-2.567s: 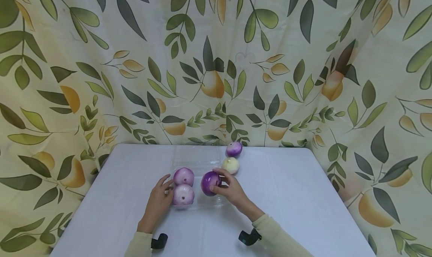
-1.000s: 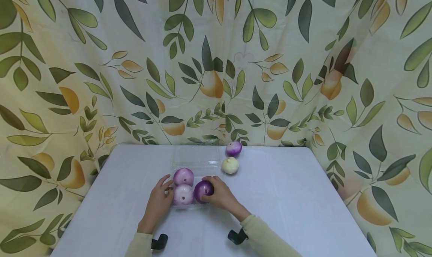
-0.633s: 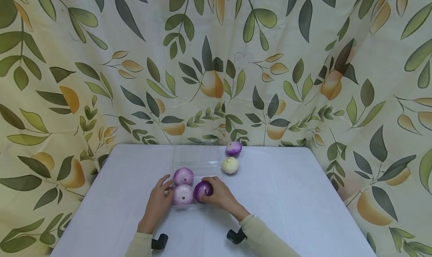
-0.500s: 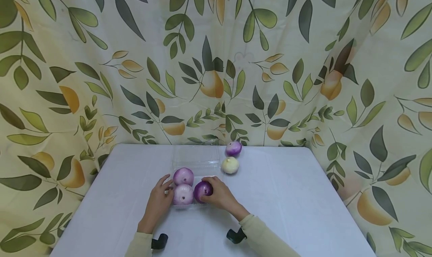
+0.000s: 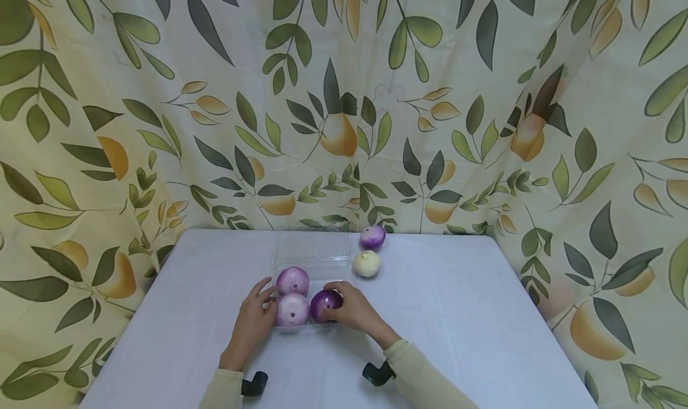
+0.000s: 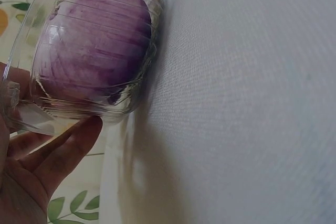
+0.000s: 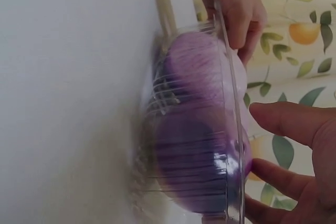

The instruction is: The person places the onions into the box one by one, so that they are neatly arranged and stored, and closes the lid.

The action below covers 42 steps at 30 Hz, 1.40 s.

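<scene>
A clear plastic clamshell container (image 5: 317, 329) lies with its lid (image 5: 312, 249) folded open towards the back. Two pale purple onions (image 5: 292, 310) sit in its left side, one behind the other. A dark purple onion (image 5: 322, 304) rests in the front right part, beside them. My left hand (image 5: 255, 313) holds the container's left edge, with fingertips against the ribbed wall in the left wrist view. My right hand (image 5: 355, 310) is at the dark purple onion, its fingertips touching it; in the right wrist view the fingers (image 7: 283, 179) are spread and one digit stands clear above the rim.
A peeled white onion (image 5: 366, 264) lies right of the lid, with another purple onion (image 5: 373, 237) behind it near the table's back edge. The white-covered table (image 5: 446, 301) ends at a leaf-patterned curtain (image 5: 419, 98). Black wrist cameras (image 5: 378, 374) hang at both sleeves.
My right hand has brought the dark purple onion leftwards and down into the container's front right part. Its fingers have since loosened a little. My left hand has stayed put.
</scene>
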Motion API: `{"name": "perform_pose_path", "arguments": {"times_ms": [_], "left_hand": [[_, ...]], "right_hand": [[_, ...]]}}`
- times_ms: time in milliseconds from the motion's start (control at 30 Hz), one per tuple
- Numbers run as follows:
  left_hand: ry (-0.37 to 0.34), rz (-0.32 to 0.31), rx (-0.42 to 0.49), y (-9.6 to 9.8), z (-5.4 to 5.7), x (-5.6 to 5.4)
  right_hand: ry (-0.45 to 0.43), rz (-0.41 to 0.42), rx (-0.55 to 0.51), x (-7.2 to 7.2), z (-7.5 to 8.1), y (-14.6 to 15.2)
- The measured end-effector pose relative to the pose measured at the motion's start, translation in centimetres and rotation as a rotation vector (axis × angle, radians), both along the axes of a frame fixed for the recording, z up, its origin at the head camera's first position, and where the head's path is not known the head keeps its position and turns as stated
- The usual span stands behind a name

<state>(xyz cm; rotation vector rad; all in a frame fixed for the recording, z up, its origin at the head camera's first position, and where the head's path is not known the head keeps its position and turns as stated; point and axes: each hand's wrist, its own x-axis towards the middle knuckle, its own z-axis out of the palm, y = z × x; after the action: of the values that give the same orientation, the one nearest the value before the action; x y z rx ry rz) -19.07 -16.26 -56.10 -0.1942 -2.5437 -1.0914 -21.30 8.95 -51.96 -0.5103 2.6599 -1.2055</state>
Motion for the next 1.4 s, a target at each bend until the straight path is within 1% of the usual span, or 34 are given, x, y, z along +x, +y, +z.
{"name": "perform_pose_path", "arguments": {"times_ms": [133, 267, 400, 567, 667, 833, 1067, 1267, 1400], "left_hand": [[0.015, 0.005, -0.014, 0.0, -0.2, -0.1], [0.002, -0.005, -0.002, 0.0, -0.2, -0.1], [-0.018, -0.011, 0.001, -0.1, 0.0, -0.1], [-0.018, -0.007, -0.003, 0.0, -0.1, -0.1], [-0.018, -0.003, 0.000, 0.0, -0.1, -0.1], [-0.019, -0.002, 0.006, 0.1, 0.0, 0.0], [0.007, -0.003, -0.001, 0.1, 0.1, 0.1], [-0.027, -0.006, 0.015, 0.0, 0.2, 0.2], [-0.021, -0.008, 0.019, 0.1, 0.2, 0.1]], "right_hand": [[-0.007, -0.010, -0.017, -0.1, -0.1, 0.3], [0.003, -0.006, -0.037, 0.0, 0.1, 0.5], [0.018, -0.016, -0.046, 0.3, 0.6, 0.6], [0.025, -0.035, -0.063, 0.4, 1.3, 1.0], [0.007, -0.042, -0.095, 0.4, 1.8, 1.3], [0.008, -0.038, -0.166, 0.5, 2.5, 1.7], [0.009, -0.056, -0.260, 0.4, 3.4, 2.2], [0.028, -0.088, -0.309, 0.5, 4.6, 2.9], [0.032, -0.125, -0.348, 0.6, 5.6, 3.5]]}}
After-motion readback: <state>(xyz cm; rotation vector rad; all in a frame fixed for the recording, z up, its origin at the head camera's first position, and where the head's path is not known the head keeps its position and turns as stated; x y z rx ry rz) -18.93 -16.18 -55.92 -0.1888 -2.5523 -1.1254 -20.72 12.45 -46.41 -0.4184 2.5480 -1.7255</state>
